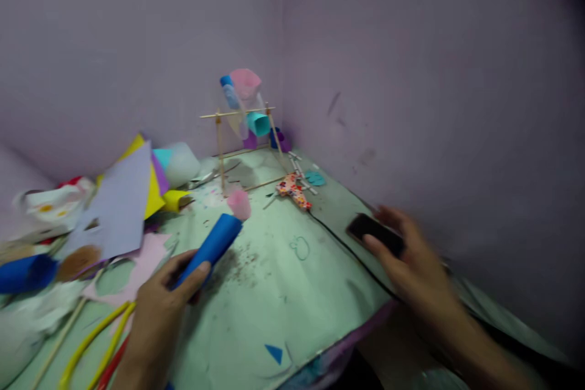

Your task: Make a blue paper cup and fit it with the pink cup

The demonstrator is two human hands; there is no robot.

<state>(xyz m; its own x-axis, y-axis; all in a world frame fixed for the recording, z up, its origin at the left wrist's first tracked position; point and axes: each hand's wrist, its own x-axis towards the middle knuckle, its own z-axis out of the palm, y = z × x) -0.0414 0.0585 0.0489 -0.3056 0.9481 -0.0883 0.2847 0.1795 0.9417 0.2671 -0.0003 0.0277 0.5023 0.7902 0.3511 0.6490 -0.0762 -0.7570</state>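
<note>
My left hand (171, 292) is closed around a rolled blue paper tube (217, 241), tilted up and away over the green table cover. In my right hand (409, 256) is a dark smartphone (375, 233), gripped between thumb and fingers above the table's right side. A flower-patterned glue gun (295, 190) lies further back, its black cord (347, 248) running toward me beneath the phone. Just beyond the tube is a pink paper cup (239, 204). At the back stands a wooden stick frame (220, 155) carrying a wheel with pink, blue and turquoise paper cups (259, 124).
Coloured paper sheets (119, 201) and pink cut paper (153, 256) are heaped at left. Yellow-handled pliers (91, 341) and another blue roll (27, 274) lie near them. Several white sticks (297, 164) are near the corner walls. A blue scrap (274, 353) lies by the front edge.
</note>
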